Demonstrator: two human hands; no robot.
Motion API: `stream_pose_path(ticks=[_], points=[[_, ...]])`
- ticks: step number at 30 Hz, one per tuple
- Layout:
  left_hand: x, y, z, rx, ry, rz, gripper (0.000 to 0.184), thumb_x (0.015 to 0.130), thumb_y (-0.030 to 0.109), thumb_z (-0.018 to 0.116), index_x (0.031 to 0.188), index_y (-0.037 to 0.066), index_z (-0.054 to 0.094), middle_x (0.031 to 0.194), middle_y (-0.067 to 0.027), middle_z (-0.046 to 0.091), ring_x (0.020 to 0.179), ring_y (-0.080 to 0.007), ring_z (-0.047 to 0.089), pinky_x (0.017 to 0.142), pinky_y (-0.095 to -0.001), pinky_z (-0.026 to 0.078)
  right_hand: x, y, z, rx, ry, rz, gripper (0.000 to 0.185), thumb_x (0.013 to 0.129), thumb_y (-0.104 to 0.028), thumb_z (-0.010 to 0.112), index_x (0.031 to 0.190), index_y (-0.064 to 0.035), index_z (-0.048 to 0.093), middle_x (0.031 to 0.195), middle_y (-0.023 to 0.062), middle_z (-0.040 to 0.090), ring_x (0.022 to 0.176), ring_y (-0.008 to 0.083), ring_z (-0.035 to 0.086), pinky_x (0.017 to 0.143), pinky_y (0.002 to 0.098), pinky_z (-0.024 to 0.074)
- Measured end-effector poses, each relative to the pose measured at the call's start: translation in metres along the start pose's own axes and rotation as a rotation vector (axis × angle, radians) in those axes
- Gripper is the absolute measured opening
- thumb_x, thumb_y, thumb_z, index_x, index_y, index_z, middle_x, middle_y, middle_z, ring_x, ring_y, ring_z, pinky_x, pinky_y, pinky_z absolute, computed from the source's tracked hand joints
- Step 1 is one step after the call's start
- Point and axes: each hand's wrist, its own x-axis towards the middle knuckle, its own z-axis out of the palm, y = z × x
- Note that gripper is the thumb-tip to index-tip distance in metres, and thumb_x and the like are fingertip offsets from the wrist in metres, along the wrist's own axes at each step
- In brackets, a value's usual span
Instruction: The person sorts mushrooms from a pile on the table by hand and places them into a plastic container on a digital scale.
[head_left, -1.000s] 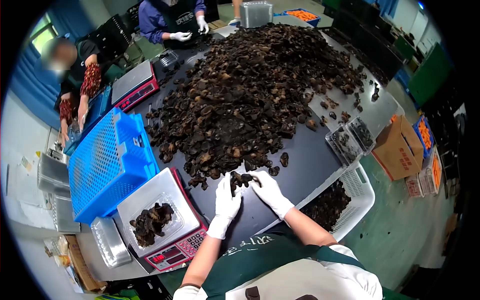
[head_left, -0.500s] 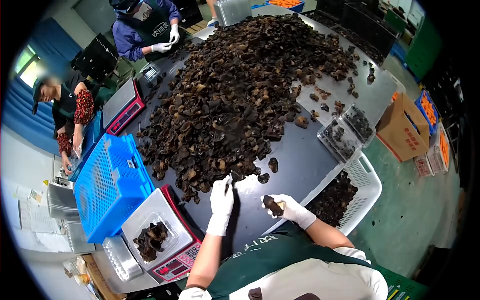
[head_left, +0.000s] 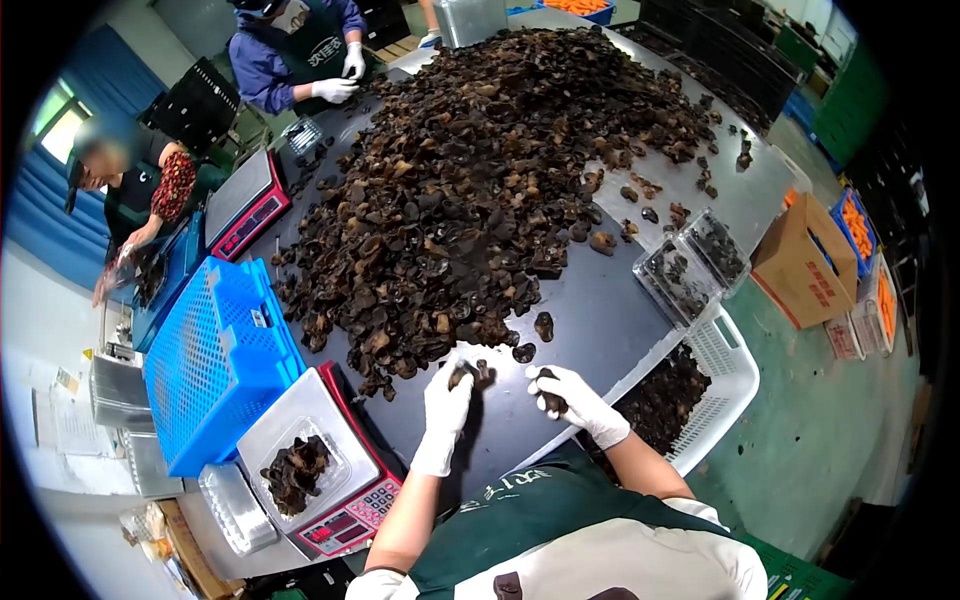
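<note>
A large heap of dark wood ear mushrooms (head_left: 440, 220) covers much of the metal table. My left hand (head_left: 445, 408), in a white glove, grips a piece of wood ear mushroom (head_left: 478, 376) just in front of the heap. To its right, my gloved right hand (head_left: 582, 402) is closed around another dark piece of wood ear (head_left: 550, 398). Two loose pieces (head_left: 543, 326) lie on the table beyond my hands. On the red-edged scale (head_left: 362, 440) at left, a clear plastic tray (head_left: 338, 468) holds several pieces.
A blue perforated crate (head_left: 215, 365) stands left of the heap, with clear tubs (head_left: 235, 505) below it. At right are a white basket (head_left: 735, 375) of mushrooms, clear boxes (head_left: 670, 275) and a cardboard box (head_left: 805, 260). Two other people (head_left: 300, 60) work at the far left.
My left hand has drawn a piece of wood ear back from the heap's edge. My right hand has turned slightly, its fingers closing over its piece.
</note>
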Motion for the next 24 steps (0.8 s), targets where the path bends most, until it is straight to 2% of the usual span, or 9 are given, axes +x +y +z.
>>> stream_pose_path(ticks=[2, 4, 7, 12, 13, 14, 18, 21, 24], points=[[-0.023, 0.018, -0.016, -0.228, -0.173, -0.292, 0.030, 0.084, 0.002, 0.060, 0.115, -0.001, 0.060, 0.087, -0.0046, 0.064, 0.066, -0.0090, 0.056, 0.061, -0.0223, 0.047, 0.010, -0.010, 0.005, -0.243, 0.279, -0.185, 0.013, 0.081, -0.013, 0.066, 0.089, -0.0044, 0.060, 0.063, 0.0012, 0.054, 0.046, 0.0081, 0.048, 0.040, 0.0228, 0.0353], [-0.048, 0.018, -0.025, -0.355, -0.236, -0.360, 0.021, 0.084, 0.001, 0.060, 0.105, 0.000, 0.061, 0.080, -0.0039, 0.063, 0.060, -0.0084, 0.055, 0.054, -0.0220, 0.044, 0.024, -0.014, -0.002, -0.401, 0.437, -0.369, 0.019, 0.079, -0.010, 0.068, 0.095, -0.0025, 0.061, 0.073, 0.0057, 0.061, 0.059, 0.0138, 0.058, 0.051, 0.0260, 0.0456], [-0.082, 0.016, -0.037, -0.388, -0.341, -0.472, 0.026, 0.086, 0.000, 0.058, 0.111, 0.001, 0.058, 0.085, -0.0083, 0.063, 0.063, -0.0108, 0.057, 0.058, -0.0238, 0.048, 0.060, -0.011, -0.024, -0.816, 0.611, -0.746, 0.033, 0.076, -0.009, 0.069, 0.107, -0.0025, 0.060, 0.106, 0.0138, 0.062, 0.102, 0.0281, 0.060, 0.090, 0.0344, 0.0460], [-0.126, 0.006, -0.061, -0.407, -0.533, -0.280, 0.033, 0.090, 0.007, 0.057, 0.123, 0.003, 0.056, 0.106, -0.0081, 0.066, 0.088, -0.0095, 0.059, 0.076, -0.0251, 0.049, 0.089, -0.009, -0.026, -0.979, 0.586, -0.774, 0.024, 0.077, -0.005, 0.063, 0.101, -0.0013, 0.062, 0.090, 0.0096, 0.066, 0.081, 0.0209, 0.063, 0.075, 0.0302, 0.0501], [-0.130, 0.024, -0.075, -0.379, -0.475, -0.335, 0.028, 0.090, 0.007, 0.057, 0.118, 0.003, 0.058, 0.102, -0.0065, 0.065, 0.086, -0.0087, 0.059, 0.075, -0.0245, 0.049, 0.087, -0.011, -0.014, -0.735, 0.560, -0.685, 0.022, 0.078, -0.004, 0.062, 0.099, 0.0000, 0.062, 0.085, 0.0071, 0.063, 0.076, 0.0176, 0.061, 0.071, 0.0299, 0.0497], [-0.133, 0.047, -0.088, -0.356, -0.421, -0.390, 0.024, 0.089, 0.007, 0.057, 0.112, 0.002, 0.060, 0.098, -0.0049, 0.065, 0.085, -0.0080, 0.059, 0.075, -0.0240, 0.049, 0.097, -0.004, -0.017, -0.917, 0.592, -1.023, 0.019, 0.080, -0.004, 0.061, 0.099, 0.0001, 0.061, 0.080, 0.0055, 0.062, 0.067, 0.0137, 0.058, 0.063, 0.0270, 0.0483], [-0.155, 0.059, -0.143, -0.477, 0.080, -0.258, 0.018, 0.088, 0.002, 0.054, 0.105, 0.002, 0.057, 0.088, -0.0074, 0.063, 0.075, -0.0118, 0.060, 0.073, -0.0267, 0.050, 0.069, -0.010, 0.084, -0.542, 0.352, -0.580, 0.016, 0.082, -0.001, 0.059, 0.099, -0.0014, 0.060, 0.079, 0.0036, 0.061, 0.064, 0.0086, 0.054, 0.056, 0.0232, 0.0457], [-0.161, 0.069, -0.198, -0.083, 0.539, -0.016, 0.014, 0.087, -0.004, 0.049, 0.100, 0.001, 0.054, 0.091, -0.0098, 0.061, 0.079, -0.0165, 0.063, 0.075, -0.0290, 0.050, 0.068, 0.014, 0.161, -0.858, -0.007, -0.792, 0.023, 0.080, -0.003, 0.063, 0.102, -0.0018, 0.061, 0.089, 0.0060, 0.064, 0.078, 0.0116, 0.061, 0.075, 0.0264, 0.0493], [-0.163, 0.026, -0.247, -0.060, 0.835, 0.119, 0.018, 0.087, -0.009, 0.045, 0.101, 0.002, 0.050, 0.093, -0.0108, 0.058, 0.081, -0.0191, 0.065, 0.074, -0.0287, 0.051, 0.052, 0.026, 0.247, -0.733, -0.428, -0.599, 0.021, 0.080, -0.002, 0.063, 0.101, -0.0028, 0.060, 0.088, 0.0063, 0.066, 0.079, 0.0137, 0.066, 0.073, 0.0263, 0.0526]])
